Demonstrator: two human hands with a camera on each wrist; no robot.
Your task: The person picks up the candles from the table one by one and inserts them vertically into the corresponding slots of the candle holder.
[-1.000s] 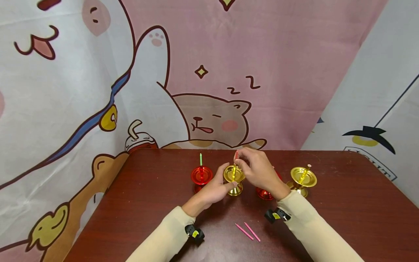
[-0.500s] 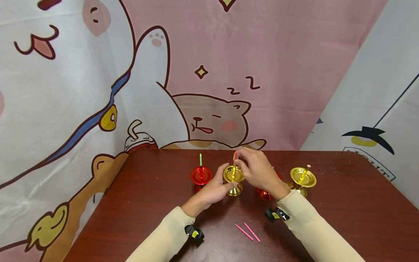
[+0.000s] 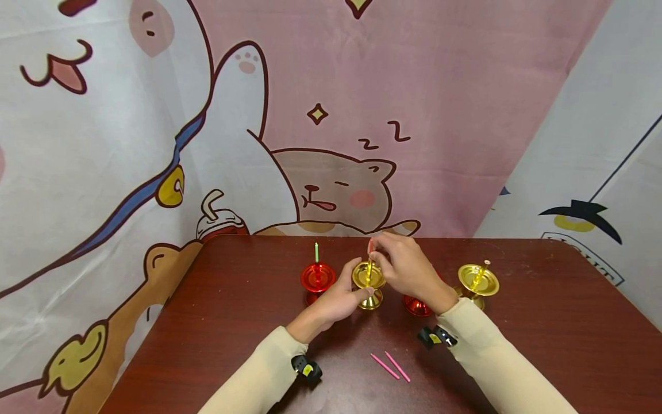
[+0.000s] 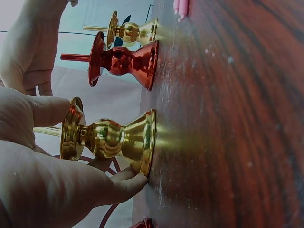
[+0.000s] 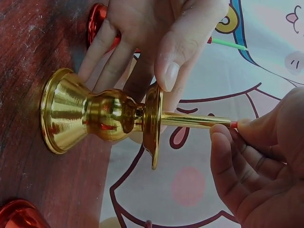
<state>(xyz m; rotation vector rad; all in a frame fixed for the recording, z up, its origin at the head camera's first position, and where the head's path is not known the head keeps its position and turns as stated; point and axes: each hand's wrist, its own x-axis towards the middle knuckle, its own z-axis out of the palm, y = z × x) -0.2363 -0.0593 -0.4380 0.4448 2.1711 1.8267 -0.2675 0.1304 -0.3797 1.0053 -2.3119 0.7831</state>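
Observation:
A gold candle holder [image 3: 370, 300] with a dish and an upright tube stands on the table. My left hand [image 3: 336, 297] grips it from the left, the thumb at the dish rim [image 5: 156, 142] and other fingers around the stem and base. At the top of the tube, my right hand [image 3: 411, 271] pinches a red candle [image 3: 370, 246] between thumb and fingertips. Only a short red piece of the candle [image 5: 233, 124] shows in the right wrist view, between the tube's mouth and the fingers; its lower end is hidden in the tube.
To the left is a red holder [image 3: 310, 280] with a green candle [image 3: 317, 253]. Another red holder [image 3: 418, 307] is partly behind the right forearm, and a second gold holder [image 3: 491, 286] stands far right. Two pink candles [image 3: 385, 366] lie in front. A cartoon-printed cloth [image 3: 439, 115] hangs behind.

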